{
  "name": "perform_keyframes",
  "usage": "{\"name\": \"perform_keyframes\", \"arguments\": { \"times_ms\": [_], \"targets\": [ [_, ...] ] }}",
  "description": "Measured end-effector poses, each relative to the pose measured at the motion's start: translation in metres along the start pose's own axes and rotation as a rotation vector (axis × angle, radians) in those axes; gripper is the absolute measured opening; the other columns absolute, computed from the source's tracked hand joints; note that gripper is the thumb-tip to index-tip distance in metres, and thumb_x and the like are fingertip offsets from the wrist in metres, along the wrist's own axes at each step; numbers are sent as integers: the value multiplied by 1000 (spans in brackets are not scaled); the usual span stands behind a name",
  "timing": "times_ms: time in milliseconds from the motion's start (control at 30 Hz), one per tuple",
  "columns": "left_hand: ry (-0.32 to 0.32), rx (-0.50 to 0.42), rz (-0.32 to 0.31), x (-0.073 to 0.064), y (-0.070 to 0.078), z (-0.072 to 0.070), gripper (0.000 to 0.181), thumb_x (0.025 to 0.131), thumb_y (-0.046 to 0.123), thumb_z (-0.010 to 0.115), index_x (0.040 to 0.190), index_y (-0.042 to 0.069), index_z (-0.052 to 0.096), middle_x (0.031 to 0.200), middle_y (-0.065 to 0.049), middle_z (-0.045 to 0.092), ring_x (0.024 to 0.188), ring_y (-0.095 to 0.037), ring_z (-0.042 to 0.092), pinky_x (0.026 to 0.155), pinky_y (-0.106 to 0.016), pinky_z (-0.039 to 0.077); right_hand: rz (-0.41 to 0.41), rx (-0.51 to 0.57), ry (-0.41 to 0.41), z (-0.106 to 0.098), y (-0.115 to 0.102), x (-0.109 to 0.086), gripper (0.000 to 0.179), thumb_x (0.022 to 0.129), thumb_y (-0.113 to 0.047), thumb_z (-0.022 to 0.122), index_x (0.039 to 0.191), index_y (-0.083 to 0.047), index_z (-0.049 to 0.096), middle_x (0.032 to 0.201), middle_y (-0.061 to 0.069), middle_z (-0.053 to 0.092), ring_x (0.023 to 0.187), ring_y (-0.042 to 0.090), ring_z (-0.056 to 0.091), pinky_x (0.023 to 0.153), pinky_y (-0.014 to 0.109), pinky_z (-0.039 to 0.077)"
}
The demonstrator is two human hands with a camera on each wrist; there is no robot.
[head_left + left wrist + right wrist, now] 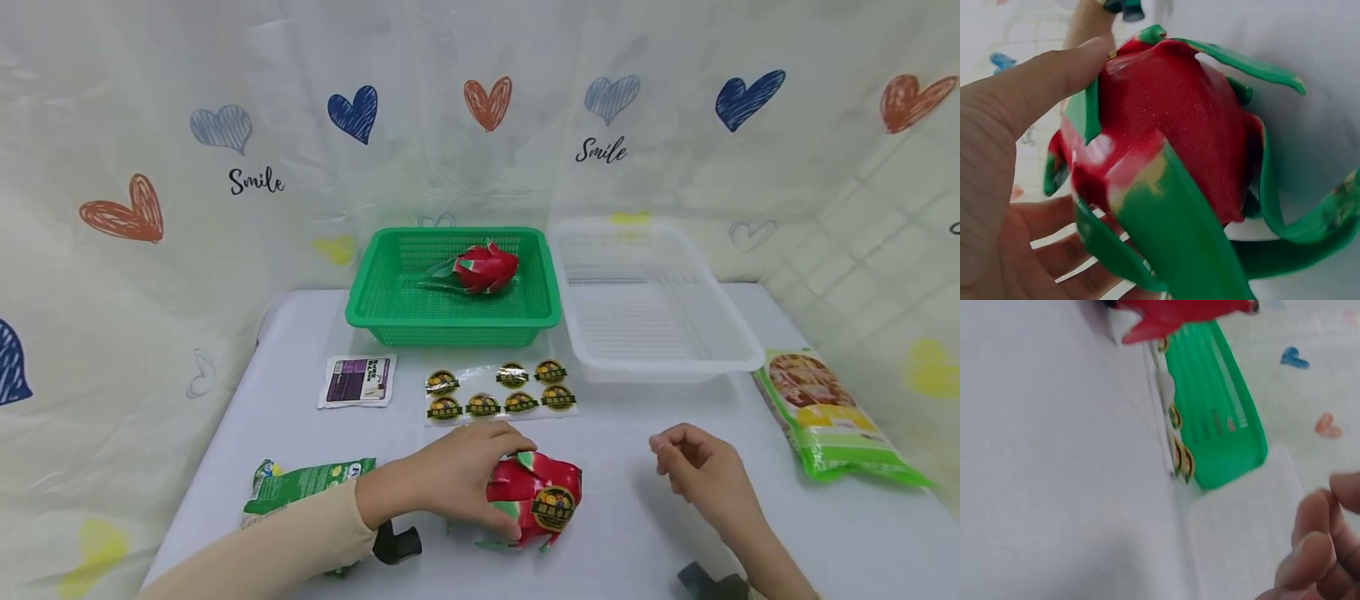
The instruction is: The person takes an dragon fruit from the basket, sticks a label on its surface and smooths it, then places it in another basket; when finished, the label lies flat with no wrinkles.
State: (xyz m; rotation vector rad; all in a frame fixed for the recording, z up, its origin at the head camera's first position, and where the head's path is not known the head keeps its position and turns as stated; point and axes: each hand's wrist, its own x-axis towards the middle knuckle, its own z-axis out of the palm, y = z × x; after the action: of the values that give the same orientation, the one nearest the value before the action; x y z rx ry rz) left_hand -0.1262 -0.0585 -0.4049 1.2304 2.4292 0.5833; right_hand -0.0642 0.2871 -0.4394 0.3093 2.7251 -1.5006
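Note:
My left hand [457, 471] grips a red dragon fruit [513, 483] on the table, thumb and fingers spread around its left side. A round black and gold sticker [553, 508] is on the fruit's right side. In the left wrist view, long green leaf tips curl off the red fruit [1179, 112]. My right hand [705, 475] hovers to the right of the fruit, fingers loosely bent with nothing in them. Behind the held fruit lies a sheet of similar stickers [472, 382]; it has a gap in its upper row.
A green basket [450, 321] at the back holds another dragon fruit [491, 268]. Beside it stands a white basket [667, 365]. A small purple and white packet [357, 381] lies at left, a green packet [307, 487] near my left forearm, and a green bag [832, 417] at far right.

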Motion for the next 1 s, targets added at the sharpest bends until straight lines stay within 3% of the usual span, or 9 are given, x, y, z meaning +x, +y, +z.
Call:
{"name": "perform_keyframes", "arguments": {
  "times_ms": [167, 267, 400, 567, 767, 1000],
  "targets": [
    [-49, -83, -17, 6, -3, 4, 85, 76, 56, 87, 148, 28, 52, 141, 10, 57, 127, -5, 51, 93, -21, 54, 89, 141, 65, -20, 6, 26, 40, 106, -40, 60, 115, -2, 65, 79, -12, 69, 60, 14, 61, 56, 29, 55],
    [-59, -98, -29, 9, -4, 7, 85, 75, 58, 87, 147, 31, 52, 140, 11, 57, 126, -6, 50, 88, -20, 54, 81, 251, 46, -29, 11, 40, 36, 106, -42, 58, 119, -9, 67, 87, -16, 74, 68, 12, 68, 62, 29, 60],
    [-73, -102, -47, 12, -6, 11, 87, 72, 62, 87, 147, 34, 52, 139, 12, 58, 124, -6, 50, 86, -20, 53, 63, 495, -11, -32, 14, 55, 28, 104, -42, 60, 118, -19, 67, 97, -14, 78, 79, 10, 75, 72, 26, 63],
    [-66, -158, -39, 14, -8, 12, 84, 71, 60, 89, 142, 32, 55, 133, 12, 60, 115, -1, 52, 84, -18, 53, 64, 704, -15, -26, 11, 68, 30, 104, -40, 61, 115, -13, 65, 98, -9, 79, 81, 10, 76, 77, 24, 62],
    [-35, -210, -46, 21, -8, 15, 82, 70, 56, 91, 141, 31, 57, 131, 12, 60, 114, 1, 52, 82, -16, 53, 64, 824, -8, -22, 9, 74, 24, 104, -34, 61, 105, -11, 65, 91, -5, 80, 78, 10, 76, 75, 24, 62],
    [22, -152, -61, 34, -6, 16, 89, 70, 60, 89, 146, 30, 54, 139, 11, 59, 124, -6, 52, 91, -25, 54, 55, 875, -35, -25, 8, 77, 21, 105, -32, 61, 102, -14, 71, 91, -4, 80, 78, 10, 76, 76, 23, 62]
  ]
}}
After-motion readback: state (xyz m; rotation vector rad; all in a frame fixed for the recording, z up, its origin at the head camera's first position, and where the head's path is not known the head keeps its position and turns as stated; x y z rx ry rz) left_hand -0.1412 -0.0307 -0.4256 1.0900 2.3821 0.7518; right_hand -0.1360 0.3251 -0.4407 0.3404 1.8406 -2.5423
